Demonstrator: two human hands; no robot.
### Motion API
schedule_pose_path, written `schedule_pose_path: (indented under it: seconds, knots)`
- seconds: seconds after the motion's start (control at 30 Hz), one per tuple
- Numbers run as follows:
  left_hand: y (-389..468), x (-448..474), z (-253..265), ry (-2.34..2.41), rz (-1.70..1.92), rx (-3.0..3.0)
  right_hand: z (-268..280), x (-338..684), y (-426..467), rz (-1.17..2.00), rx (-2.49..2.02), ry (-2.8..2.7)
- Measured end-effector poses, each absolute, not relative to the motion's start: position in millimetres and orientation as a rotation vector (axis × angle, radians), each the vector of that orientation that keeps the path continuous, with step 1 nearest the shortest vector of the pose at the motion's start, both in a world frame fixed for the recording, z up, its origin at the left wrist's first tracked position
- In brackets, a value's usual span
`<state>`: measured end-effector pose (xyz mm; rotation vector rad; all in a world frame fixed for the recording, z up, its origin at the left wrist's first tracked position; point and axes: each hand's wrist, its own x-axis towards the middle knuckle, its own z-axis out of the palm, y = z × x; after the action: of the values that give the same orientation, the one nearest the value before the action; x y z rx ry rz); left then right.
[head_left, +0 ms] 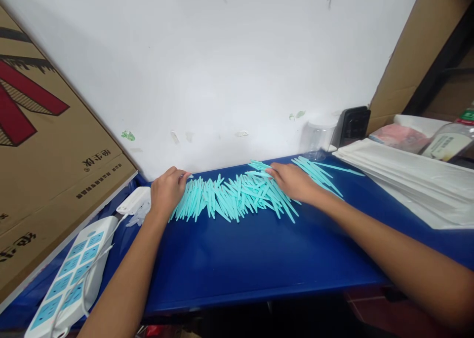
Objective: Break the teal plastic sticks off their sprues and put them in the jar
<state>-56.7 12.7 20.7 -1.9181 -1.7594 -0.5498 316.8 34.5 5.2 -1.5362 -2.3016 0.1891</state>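
A long heap of thin turquoise plastic sticks (229, 200) with tapered ends lies across the blue table (237, 264), close to the wall. At the heap's left end, my left hand (168, 192) is closed in a pinch, a small whitish piece just showing at its fingertips. My right hand (291, 181) reaches over the right part of the heap, its thumb and fingers closed on turquoise sticks; how many is hidden. Right of that hand lies a smaller group of the same sticks (316, 172). Several translucent whitish pieces (138, 215) lie beside my left wrist.
A white power strip (72, 279) with cables lies at left, near a white box-shaped device (134, 200) and a large cardboard box (55, 155). At right are a clear jar (319, 138), a black holder (354, 125), white plastic sheets (411, 180) and a bottle (450, 140).
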Motion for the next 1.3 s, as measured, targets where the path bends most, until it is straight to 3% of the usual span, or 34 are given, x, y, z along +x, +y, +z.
schedule_pose_path:
  seconds: [0.13,0.47,0.73,1.3]
  knots:
    - [18.3,-80.7,22.9,-1.95,-0.269,-1.746,10.5,325.2,38.8,0.04,-1.879,-2.297]
    - [27.0,-110.5,23.2,-2.254,-0.035,-1.587,15.4,338.9,39.6,0.156,-2.177,-2.266]
    - [27.7,-115.0,21.9,-2.349,0.008,-1.602,12.5,326.3,30.5,0.244,-2.171,-2.402]
    - [27.5,-108.8,24.0,-2.329,-0.042,-1.629,16.2,344.6,44.5,0.117,-2.11,-2.413]
